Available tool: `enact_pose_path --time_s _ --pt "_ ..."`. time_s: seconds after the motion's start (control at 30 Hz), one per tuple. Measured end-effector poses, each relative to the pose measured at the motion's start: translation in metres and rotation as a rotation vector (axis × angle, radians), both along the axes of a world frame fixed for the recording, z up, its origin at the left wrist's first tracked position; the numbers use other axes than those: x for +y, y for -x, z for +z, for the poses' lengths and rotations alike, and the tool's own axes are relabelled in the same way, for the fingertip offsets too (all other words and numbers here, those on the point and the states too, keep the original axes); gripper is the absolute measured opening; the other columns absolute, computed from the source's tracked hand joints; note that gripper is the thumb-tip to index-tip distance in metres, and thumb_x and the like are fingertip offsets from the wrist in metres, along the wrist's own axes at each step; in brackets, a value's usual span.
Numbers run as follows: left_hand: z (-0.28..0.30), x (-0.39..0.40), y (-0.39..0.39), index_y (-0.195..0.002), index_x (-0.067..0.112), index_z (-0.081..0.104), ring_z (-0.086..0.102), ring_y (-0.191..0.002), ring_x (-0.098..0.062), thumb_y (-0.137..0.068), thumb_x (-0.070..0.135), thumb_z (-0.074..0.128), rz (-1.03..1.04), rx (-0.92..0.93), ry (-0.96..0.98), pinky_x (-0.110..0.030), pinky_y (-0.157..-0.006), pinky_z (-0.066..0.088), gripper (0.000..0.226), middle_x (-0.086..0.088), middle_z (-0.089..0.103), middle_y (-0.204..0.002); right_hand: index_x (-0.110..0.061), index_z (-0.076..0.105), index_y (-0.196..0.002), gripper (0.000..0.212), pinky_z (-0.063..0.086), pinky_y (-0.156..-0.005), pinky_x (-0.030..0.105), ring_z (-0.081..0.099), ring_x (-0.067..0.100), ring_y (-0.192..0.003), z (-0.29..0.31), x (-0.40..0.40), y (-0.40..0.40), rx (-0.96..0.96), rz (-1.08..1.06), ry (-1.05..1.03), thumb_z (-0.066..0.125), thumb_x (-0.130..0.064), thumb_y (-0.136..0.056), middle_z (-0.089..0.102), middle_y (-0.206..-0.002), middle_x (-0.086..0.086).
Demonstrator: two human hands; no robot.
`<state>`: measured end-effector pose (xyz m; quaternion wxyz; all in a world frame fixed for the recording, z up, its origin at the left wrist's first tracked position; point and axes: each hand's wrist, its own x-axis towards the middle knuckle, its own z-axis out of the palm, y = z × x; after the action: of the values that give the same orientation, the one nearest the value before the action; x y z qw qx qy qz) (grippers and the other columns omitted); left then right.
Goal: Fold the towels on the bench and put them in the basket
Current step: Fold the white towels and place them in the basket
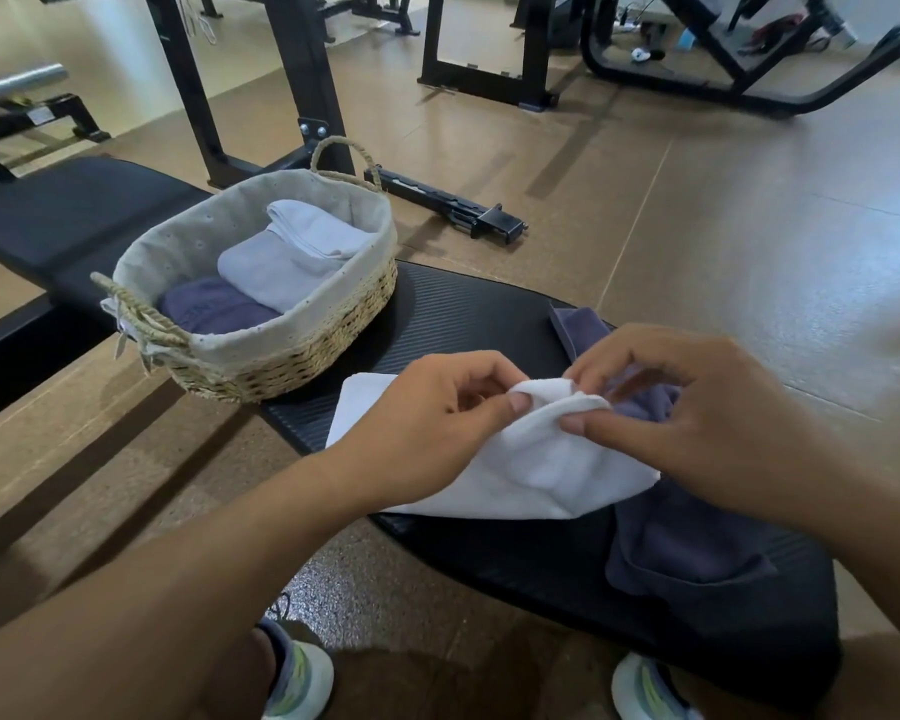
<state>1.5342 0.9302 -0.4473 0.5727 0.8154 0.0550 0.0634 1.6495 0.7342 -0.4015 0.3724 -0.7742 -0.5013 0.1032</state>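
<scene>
Across the middle of my view runs the black bench (453, 314), and I place everything else against it. Behind the bench stand the black frames of the gym machines (261, 80) on a brown floor (723, 210). On the far left part of the bench's ribbed pad sits the woven basket (281, 356), cloth-lined, with rope handles at each end. Inside the basket I see a folded white towel (287, 267) lying partly over a folded purple towel (214, 309).

At the right end of the bench lies a loose purple towel (697, 553), crumpled, one corner reaching out toward the bench's far right edge. Over the bench's near edge, partly on top of that loose purple towel, is the white towel (520, 475) I am working on; its left corner lies flat on the pad just beside the basket, and its top edge is lifted off the pad.

My left hand (437, 423) pinches that raised edge between thumb and curled fingers. My right hand (697, 407) pinches the same edge just beside it, thumb beneath and fingers bent above. The two hands nearly touch.

Below the bench's near edge, on the floor, I can see the toes of two pale shoes (302, 683).
</scene>
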Motion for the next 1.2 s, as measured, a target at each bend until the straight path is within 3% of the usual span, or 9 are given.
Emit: enact_pose_path --time_s 0.1,0.27,0.47,0.53,0.67,0.8,0.97,1.07,1.2 --pt "0.002 -0.003 0.0 -0.094 0.012 0.072 0.064 -0.078 -0.014 -0.094 0.026 0.063 -0.007 -0.021 0.046 -0.039 -0.074 0.05 0.017 -0.009 0.076 -0.088 -0.039 0.071 -0.083 0.008 0.058 -0.079 0.022 0.07 0.003 -0.094 -0.001 0.0 -0.002 0.073 -0.052 0.019 0.076 -0.042 -0.078 0.073 -0.099 -0.024" --pt "0.005 -0.008 0.002 -0.094 0.016 0.073 0.058 -0.075 -0.013 -0.095 0.033 0.062 -0.028 -0.015 0.056 -0.031 -0.07 0.043 0.021 -0.01 0.072 -0.085 -0.037 0.073 -0.084 0.012 0.056 -0.077 0.021 0.07 0.001 -0.092 -0.001 0.0 0.0 0.105 -0.094 0.047 0.076 -0.043 -0.075 0.074 -0.096 -0.022" --pt "0.009 -0.008 0.002 -0.095 0.026 0.079 0.061 -0.075 -0.034 -0.091 0.045 0.067 -0.058 -0.012 0.03 -0.056 -0.072 0.046 0.023 -0.018 0.072 -0.087 -0.036 0.071 -0.079 0.012 0.06 -0.083 0.034 0.071 0.006 -0.092 -0.004 0.002 0.003 0.122 -0.114 0.019 0.082 -0.04 -0.074 0.075 -0.093 -0.017" --pt "0.008 -0.008 0.002 -0.094 0.024 0.08 0.059 -0.072 -0.027 -0.092 0.039 0.071 -0.043 -0.007 0.037 -0.049 -0.069 0.045 0.018 -0.015 0.074 -0.085 -0.034 0.069 -0.075 0.016 0.06 -0.082 0.035 0.071 0.005 -0.091 -0.005 0.002 0.004 0.103 -0.135 0.009 0.083 -0.041 -0.073 0.075 -0.091 -0.019" --pt "0.007 -0.007 0.003 -0.088 0.019 0.081 0.056 -0.068 -0.002 -0.093 0.024 0.073 -0.012 -0.003 0.016 -0.022 -0.066 0.042 0.011 0.002 0.074 -0.072 -0.034 0.069 -0.073 0.019 0.06 -0.083 0.036 0.071 0.005 -0.091 -0.007 0.003 0.003 0.089 -0.147 0.014 0.082 -0.048 -0.069 0.075 -0.09 -0.018" --pt "0.007 -0.01 0.002 -0.081 0.018 0.078 0.052 -0.057 0.006 -0.095 0.019 0.069 0.096 -0.007 -0.02 -0.01 -0.059 0.038 0.017 0.018 0.064 -0.059 -0.039 0.075 -0.082 0.015 0.057 -0.084 0.03 0.069 0.004 -0.095 -0.007 0.003 0.001 0.095 -0.104 0.008 0.078 -0.051 -0.072 0.074 -0.095 -0.021" --pt "0.007 -0.01 0.0 -0.077 0.02 0.075 0.049 -0.053 0.005 -0.097 0.02 0.065 0.178 0.018 0.001 -0.011 -0.056 0.036 0.023 0.017 0.06 -0.056 -0.044 0.076 -0.083 0.012 0.038 -0.1 0.018 0.052 0.0 -0.124 -0.001 -0.001 -0.003 0.008 0.046 0.154 0.074 -0.053 -0.075 0.061 -0.123 -0.029" --pt "0.006 -0.011 0.001 -0.082 0.019 0.076 0.057 -0.064 0.0 -0.098 0.025 0.065 0.116 0.007 0.007 -0.018 -0.063 0.041 0.021 0.007 0.071 -0.07 -0.044 0.076 -0.084 0.013 0.037 -0.095 0.008 0.054 -0.006 -0.12 -0.004 0.0 -0.001 0.017 -0.006 0.137 0.071 -0.054 -0.078 0.061 -0.121 -0.031" --pt "0.004 -0.014 0.001 -0.085 0.021 0.075 0.052 -0.068 -0.006 -0.092 0.039 0.06 0.052 -0.036 0.0 -0.024 -0.063 0.038 0.024 -0.008 0.07 -0.076 -0.035 0.078 -0.086 0.012 0.055 -0.091 0.029 0.067 -0.003 -0.103 -0.005 0.007 0.002 0.163 -0.12 -0.001 0.076 -0.044 -0.078 0.072 -0.108 -0.024"
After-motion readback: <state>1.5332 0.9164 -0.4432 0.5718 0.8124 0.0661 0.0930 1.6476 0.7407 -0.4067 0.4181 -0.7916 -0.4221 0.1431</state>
